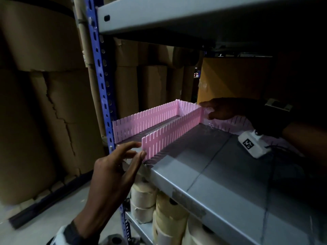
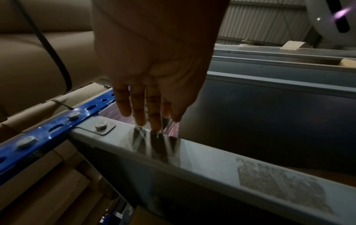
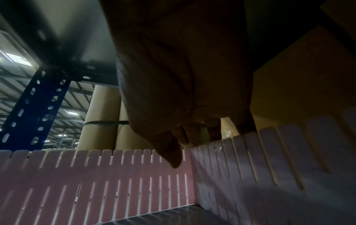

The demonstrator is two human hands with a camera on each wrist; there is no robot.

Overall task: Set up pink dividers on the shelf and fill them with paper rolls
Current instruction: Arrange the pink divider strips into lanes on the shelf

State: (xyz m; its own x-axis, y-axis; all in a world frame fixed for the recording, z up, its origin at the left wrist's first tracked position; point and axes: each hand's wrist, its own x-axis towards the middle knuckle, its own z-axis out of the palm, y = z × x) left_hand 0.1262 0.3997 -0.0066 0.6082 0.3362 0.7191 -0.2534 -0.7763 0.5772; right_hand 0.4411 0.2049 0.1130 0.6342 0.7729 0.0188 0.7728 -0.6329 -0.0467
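Observation:
Pink slotted dividers stand on the grey metal shelf. An outer long divider and an inner long divider run from the front edge to a back cross divider. My left hand touches the inner divider's front end with straight fingers. My right hand is at the far junction. Its thumb lies in front of the back divider and its fingers curl over the top edge. White paper rolls sit on the shelf below.
An upper shelf hangs low over the work space. A blue perforated upright stands at the left front corner. Large brown cardboard rolls stand behind and to the left. A yellow-brown box is at the back right.

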